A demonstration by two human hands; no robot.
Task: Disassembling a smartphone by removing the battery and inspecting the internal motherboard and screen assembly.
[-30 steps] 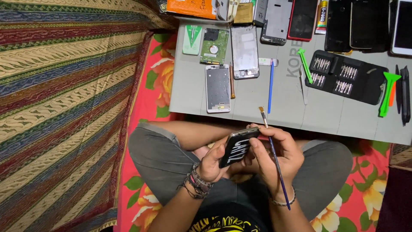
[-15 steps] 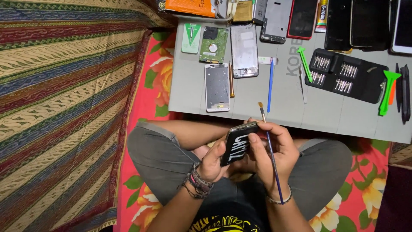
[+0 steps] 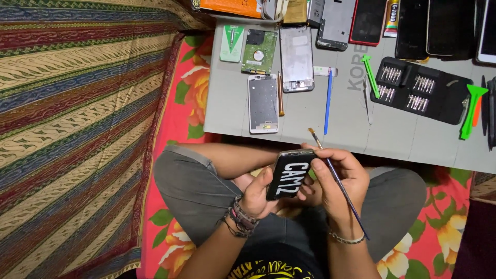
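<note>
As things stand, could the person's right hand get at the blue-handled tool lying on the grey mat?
Probably yes: the blue-handled tool lies uncovered just ahead of the right hand, but that hand holds a thin brush and steadies the dark phone.

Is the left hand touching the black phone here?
Touching. The head view shows the left hand with its thumb against the left edge of the black phone, gripping it from below.

The near right part of the bench is bare and lets hands pass, while phone frames, a blue tool and a black bit case crowd the far side.
</note>
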